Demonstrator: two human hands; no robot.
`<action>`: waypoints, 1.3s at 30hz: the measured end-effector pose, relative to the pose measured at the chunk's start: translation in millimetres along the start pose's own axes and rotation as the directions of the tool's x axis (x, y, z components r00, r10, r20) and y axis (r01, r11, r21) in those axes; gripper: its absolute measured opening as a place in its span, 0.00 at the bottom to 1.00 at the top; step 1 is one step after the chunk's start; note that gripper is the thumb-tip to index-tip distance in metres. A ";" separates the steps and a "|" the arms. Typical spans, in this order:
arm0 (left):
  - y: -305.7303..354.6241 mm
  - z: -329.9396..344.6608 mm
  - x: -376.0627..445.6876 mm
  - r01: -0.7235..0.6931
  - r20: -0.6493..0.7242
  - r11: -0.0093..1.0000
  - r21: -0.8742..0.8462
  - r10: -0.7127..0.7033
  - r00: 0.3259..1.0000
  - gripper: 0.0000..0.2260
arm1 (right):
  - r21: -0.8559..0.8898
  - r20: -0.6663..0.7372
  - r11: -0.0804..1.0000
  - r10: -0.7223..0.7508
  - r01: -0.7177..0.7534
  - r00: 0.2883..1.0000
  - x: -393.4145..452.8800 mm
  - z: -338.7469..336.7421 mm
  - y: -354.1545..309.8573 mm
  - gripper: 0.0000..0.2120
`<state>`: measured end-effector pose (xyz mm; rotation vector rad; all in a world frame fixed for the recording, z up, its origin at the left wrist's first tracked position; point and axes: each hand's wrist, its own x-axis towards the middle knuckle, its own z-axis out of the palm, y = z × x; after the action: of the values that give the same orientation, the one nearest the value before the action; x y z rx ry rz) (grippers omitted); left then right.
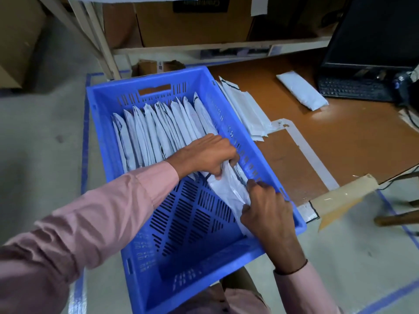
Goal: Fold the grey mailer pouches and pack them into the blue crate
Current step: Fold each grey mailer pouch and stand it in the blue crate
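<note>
Two bare hands work inside a blue crate (pixel 108 123) that fills the middle of the view. Across the crate's far half, a row of folded grey mailer pouches (pixel 158 128) stands on edge, packed side by side from about ten o'clock to one o'clock. Nearer the viewer, the crate's slotted floor is bare.

At roughly three o'clock of centre, against the crate's right wall, both hands hold one more folded pouch (pixel 229 189). From the left, in a pink sleeve (pixel 95 211), comes the left hand (pixel 204 155); its fingers curl down over the pouch's far end, thumb pressed on the near face. At about four o'clock, the right hand (pixel 267 214) pinches the pouch's near end with bent fingers and thumb.

Beyond the right wall, at two o'clock, a small pile of flat pouches (pixel 244 109) lies on a brown table (pixel 340 141), touching the crate's side. Farther right on the table, a stuffed white packet (pixel 301 89) lies beside a black keyboard (pixel 353 89) and a dark monitor (pixel 374 30). Cardboard boxes (pixel 192 26) sit on a shelf at twelve o'clock.
</note>
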<state>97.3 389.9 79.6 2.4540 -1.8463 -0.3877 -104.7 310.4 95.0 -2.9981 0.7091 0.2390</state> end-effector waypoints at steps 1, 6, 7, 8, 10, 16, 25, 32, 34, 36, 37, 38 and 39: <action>-1.6 1.4 -0.5 0.008 0.014 1.000 -0.002 -0.008 1.000 0.24 | -0.023 0.003 1.000 -0.007 0.007 1.000 0.3 3.2 0.3 0.13; -5.6 5.3 -1.5 0.000 -0.013 0.996 0.090 0.001 1.000 0.29 | -0.080 0.003 0.996 -0.037 0.037 0.999 -0.8 10.6 0.4 0.11; -6.6 4.1 -1.5 -0.015 -0.020 0.994 0.112 0.018 1.000 0.29 | -0.080 0.000 0.996 -0.030 0.030 1.000 -1.7 11.7 0.5 0.11; -9.4 2.3 -1.6 -0.024 -0.024 0.992 0.121 0.028 0.999 0.28 | -0.075 -0.002 0.997 -0.023 0.023 1.000 -2.5 12.2 0.3 0.11; -16.5 -5.2 -4.5 -0.010 -0.023 0.998 0.057 0.011 1.000 0.24 | -0.068 -0.020 0.997 -0.021 0.020 1.000 -3.5 12.8 -0.3 0.12; -20.4 -16.0 -8.3 -0.106 -0.201 0.984 -0.140 0.076 0.977 0.16 | 0.055 0.001 0.998 -0.032 0.032 0.999 -3.7 8.5 2.2 0.12; -22.1 -6.6 -4.9 0.037 -0.027 0.984 -0.175 -0.042 0.999 0.16 | 0.026 0.037 0.999 -0.022 0.021 0.999 -3.9 6.7 -1.3 0.11; -24.4 -12.9 -6.3 0.029 0.048 0.982 -0.188 -0.020 0.999 0.19 | 0.092 0.081 0.995 -0.033 0.025 0.996 -1.3 11.4 2.4 0.09; -27.6 -14.5 -5.4 0.057 0.050 0.976 -0.212 -0.048 0.998 0.18 | 0.116 0.070 0.993 -0.032 0.024 0.997 -0.4 11.5 2.9 0.06; -29.3 -15.4 -4.9 0.087 0.050 0.970 -0.226 -0.078 0.996 0.18 | 0.108 0.061 0.994 -0.017 0.010 0.998 1.2 11.5 2.2 0.08; -29.5 -13.9 -4.4 0.095 0.061 0.972 -0.217 -0.084 0.995 0.17 | 0.082 0.067 0.997 -0.004 -0.002 0.998 1.7 12.4 1.8 0.07; -28.3 -11.6 -3.8 0.098 0.081 0.975 -0.201 -0.083 0.993 0.17 | 0.049 0.073 0.999 0.004 -0.007 0.997 2.2 13.5 1.4 0.05; -26.7 -8.0 -3.1 0.096 0.107 0.978 -0.184 -0.077 0.991 0.17 | 0.011 0.086 1.000 0.010 -0.011 0.996 2.0 15.6 1.2 0.04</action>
<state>123.4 399.7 82.9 2.4318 -1.6537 -0.6679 -105.6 309.8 79.3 -2.9538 0.7155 0.3605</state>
